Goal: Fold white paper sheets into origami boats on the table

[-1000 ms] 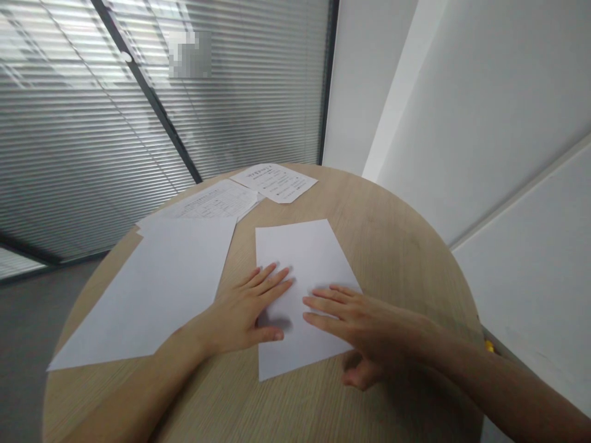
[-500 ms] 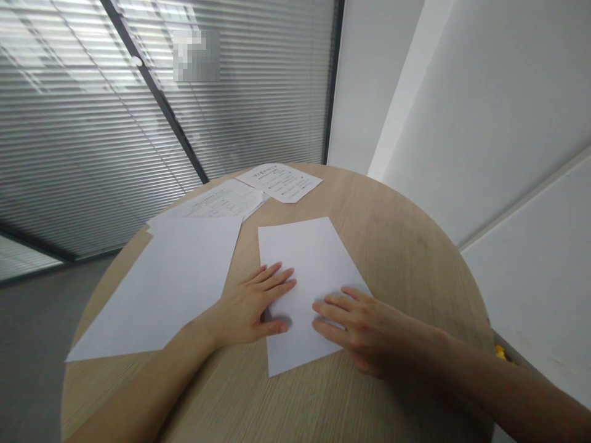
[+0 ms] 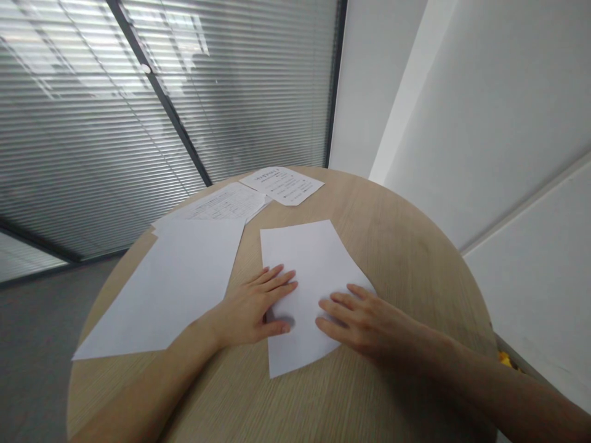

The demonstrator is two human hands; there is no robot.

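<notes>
A blank white sheet of paper (image 3: 305,246) lies on the round wooden table (image 3: 397,234) in front of me. My left hand (image 3: 253,307) rests flat across its left edge, fingers spread and thumb stretched out. At the right edge is my right hand (image 3: 355,320), with its fingers on the upper face and its thumb out of sight. The paper curves upward there, held by that hand. To the left lies a larger-looking blank sheet (image 3: 180,283), partly behind my left forearm.
Printed pages (image 3: 226,203) lie at the back left, overlapped by the left blank sheet. Another printed page (image 3: 284,184) sits by the far table edge. Blinds (image 3: 258,92) hang beyond, and a white wall (image 3: 508,123) stands at the right.
The right side of the sheet has bent upward with my right hand, and its edges now curve. My right thumb has gone out of sight. My left hand stays in place on the paper.
</notes>
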